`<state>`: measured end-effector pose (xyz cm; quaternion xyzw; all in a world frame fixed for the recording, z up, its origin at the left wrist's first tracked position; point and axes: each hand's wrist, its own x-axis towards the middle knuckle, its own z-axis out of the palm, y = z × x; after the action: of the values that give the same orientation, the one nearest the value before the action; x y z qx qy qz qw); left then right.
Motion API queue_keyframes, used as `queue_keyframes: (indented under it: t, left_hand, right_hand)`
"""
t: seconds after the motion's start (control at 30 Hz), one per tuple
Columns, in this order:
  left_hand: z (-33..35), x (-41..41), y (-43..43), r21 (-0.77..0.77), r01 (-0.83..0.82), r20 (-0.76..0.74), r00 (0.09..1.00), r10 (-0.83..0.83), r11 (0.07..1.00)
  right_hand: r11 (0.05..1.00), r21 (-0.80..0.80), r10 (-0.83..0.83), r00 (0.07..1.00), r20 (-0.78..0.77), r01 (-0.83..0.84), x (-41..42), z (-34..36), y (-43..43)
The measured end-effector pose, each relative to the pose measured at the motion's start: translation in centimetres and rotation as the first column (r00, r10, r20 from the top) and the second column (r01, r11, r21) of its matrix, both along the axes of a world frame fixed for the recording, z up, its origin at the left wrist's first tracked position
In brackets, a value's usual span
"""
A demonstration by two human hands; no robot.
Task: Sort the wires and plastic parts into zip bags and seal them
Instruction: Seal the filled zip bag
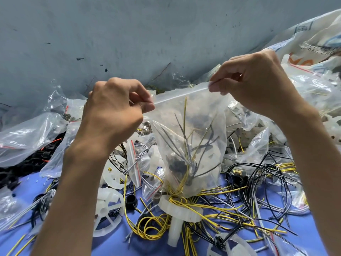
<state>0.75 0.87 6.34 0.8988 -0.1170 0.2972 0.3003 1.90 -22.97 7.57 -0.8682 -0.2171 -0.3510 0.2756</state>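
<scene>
A clear zip bag (201,115) hangs upright above the pile, stuffed with grey and yellow wires and dark and white plastic parts. My left hand (118,108) pinches the left end of its zip strip between thumb and forefinger. At the strip's right end, my right hand (254,84) pinches it the same way, and the strip is stretched taut between them. Below lie loose yellow-black wires (153,226), black wires (265,178) and white plastic wheels (108,209).
A blue table surface (114,242) carries the heap. Filled clear bags (27,137) and black rings (27,167) lie at the left. Small red-striped zip bags (135,163) sit in the middle. A big printed sack (313,45) leans at the right against the grey wall (129,34).
</scene>
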Motion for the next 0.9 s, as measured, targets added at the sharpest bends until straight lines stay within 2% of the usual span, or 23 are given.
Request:
queue_keyframes:
  t: [0.2, 0.37, 0.4, 0.47, 0.5, 0.57, 0.6, 0.67, 0.73, 0.8, 0.9]
  left_hand:
    - [-0.2, 0.5, 1.0, 0.004, 0.024, -0.053, 0.998, -0.024, 1.000]
    - [-0.6, 1.1, 1.3, -0.067, -0.033, 0.068, 0.997, 0.038, 0.997]
    - [-0.7, 1.3, 1.3, -0.099, -0.033, 0.094, 0.995, 0.042, 0.995]
    - [-1.0, 1.6, 1.3, -0.150, -0.035, 0.133, 0.990, 0.055, 0.988]
    - [-1.2, 1.8, 1.3, -0.169, -0.034, 0.142, 0.988, 0.058, 0.985]
    - [-1.5, 2.1, 1.1, -0.202, -0.015, 0.148, 0.988, 0.045, 0.979]
    - [-1.6, 2.1, 1.0, -0.213, 0.003, 0.154, 0.988, 0.031, 0.977]
    - [-1.6, 2.1, 0.5, -0.230, 0.048, 0.184, 0.983, -0.005, 0.972]
    - [-1.5, 2.0, 0.1, -0.285, 0.115, 0.185, 0.981, -0.063, 0.952]
    - [-1.3, 2.0, 0.0, -0.403, 0.195, 0.112, 0.980, -0.163, 0.894]
    - [-1.2, 2.0, -0.1, -0.636, 0.296, 0.022, 0.930, -0.366, 0.712]
  right_hand:
    - [1.000, 0.027, 0.004, 0.998, -0.070, -0.003, 0.5, 0.0, -1.0]
    - [0.995, 0.097, 0.029, 0.999, -0.024, -0.027, 0.7, -0.3, -0.3]
    - [0.991, 0.127, 0.044, 0.997, -0.056, -0.037, 0.8, -0.4, -0.2]
    - [0.996, 0.091, 0.033, 0.972, -0.232, -0.012, 0.8, -0.5, -0.3]
    - [1.000, 0.018, 0.021, 0.932, -0.362, -0.016, 0.8, -0.6, -0.4]
    - [0.978, -0.164, 0.009, 0.808, -0.589, -0.131, 0.5, -1.0, -0.4]
    - [0.956, -0.223, 0.005, 0.774, -0.634, -0.189, 0.5, -1.3, -0.2]
    - [0.952, -0.232, 0.025, 0.807, -0.590, -0.199, 0.7, -1.5, -0.2]
    - [0.972, -0.118, 0.119, 0.857, -0.501, -0.204, 0.9, -1.5, -0.1]
    - [0.959, 0.124, 0.284, 0.838, -0.465, -0.256, 0.8, -1.4, 0.2]
    - [0.922, 0.301, 0.338, 0.888, -0.312, -0.245, 0.7, -1.1, 0.7]
